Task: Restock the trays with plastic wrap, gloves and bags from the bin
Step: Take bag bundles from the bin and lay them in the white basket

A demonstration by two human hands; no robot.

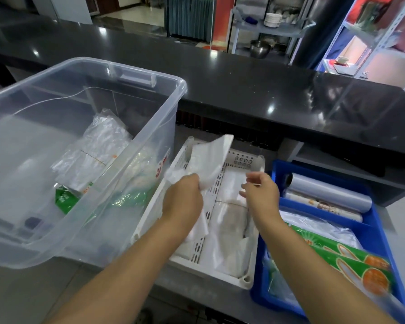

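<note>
Head view, 1 frame. Left hand (184, 195) is closed around a flat packet of clear bags (209, 160), fingers curled over its lower edge; the packet tilts upward and away, raised above the near-left part of the white slotted tray (248, 280). A loose tail of thin plastic hangs below the left wrist, over the tray's left compartment. Right hand (261, 191) hovers over the right side of the same tray, fingers partly spread and slightly bent, holding nothing visible; thumb and forefinger are apart. The white tray has 2 lengthwise compartments split by a slotted divider; the right compartment holds stacked whitish plastic packets (229, 220), the left one is mostly hidden by the left forearm. To the left, touching or just beside the tray, stands the large clear bin (136, 69), which contains more clear bag bundles (98, 148) and a green-printed packet (64, 197). To the right of the white tray sits the blue tray (381, 232); its far section carries 2 rolls of plastic wrap (325, 192) lying side by side, its near section holds a clear plastic pack and green-and-orange boxes (351, 260), motion-blurred at the near end. All 3 containers rest on a grey work surface (33, 288) below a dark glossy counter (243, 85).
</note>
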